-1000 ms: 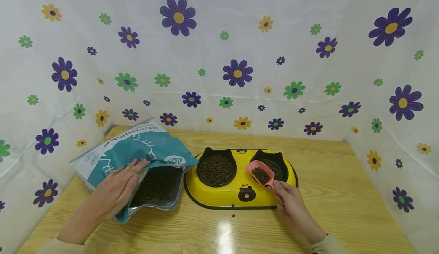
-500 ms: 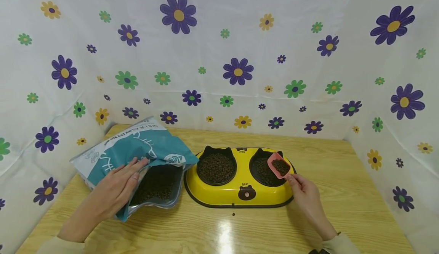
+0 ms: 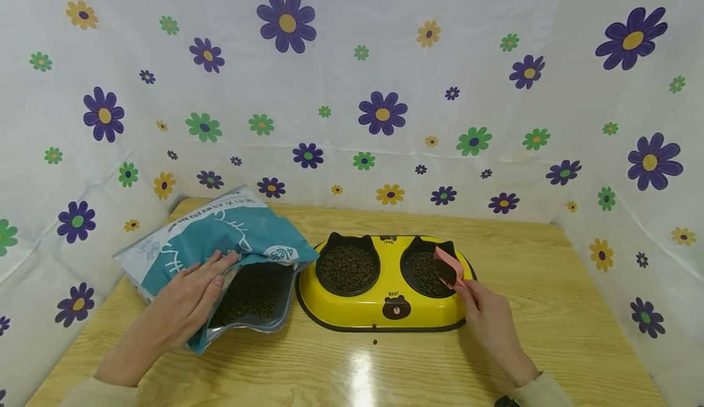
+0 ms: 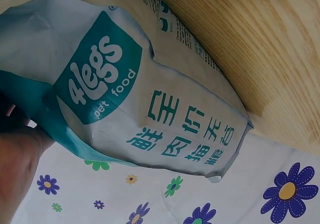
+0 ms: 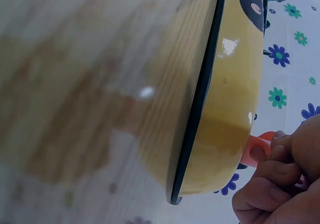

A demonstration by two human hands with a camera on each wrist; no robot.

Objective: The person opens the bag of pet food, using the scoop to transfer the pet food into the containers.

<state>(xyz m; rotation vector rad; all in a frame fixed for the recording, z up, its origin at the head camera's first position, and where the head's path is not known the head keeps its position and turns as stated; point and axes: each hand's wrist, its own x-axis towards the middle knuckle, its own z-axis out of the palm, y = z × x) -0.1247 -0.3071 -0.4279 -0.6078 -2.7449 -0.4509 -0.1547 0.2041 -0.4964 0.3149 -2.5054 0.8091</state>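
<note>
The pink scoop (image 3: 452, 261) was at the right end of the yellow feeding stand (image 3: 392, 266), tipped to the left above the right bowl (image 3: 416, 245), with dark kibble inside it. We could not tell whether it touched that bowl. Our right hand (image 3: 491, 315) held it by its handle, the grip narrow, thumb and fingers closed around it.

On the left of the desk (image 3: 550, 309) lay the teal and white food bag (image 3: 203, 236), its mouth facing near and right, and dark kibble showed within. Our left hand (image 3: 187, 300) rested on the bag beside its mouth, fingers together and nearly straight, the grip flat rather than closed. From the left wrist we read "4Legs pet food" on the bag.

The left bowl (image 3: 334, 242) was well covered with kibble, and we saw more in the right bowl. A brown bear face (image 3: 396, 308) decorated the near side of the stand, which had a black base edge. A single stray piece of kibble (image 3: 375, 341) lay on the desk just near of the stand. Behind everything, we had a white cloth (image 3: 519, 181) printed with purple, yellow and green flowers.
</note>
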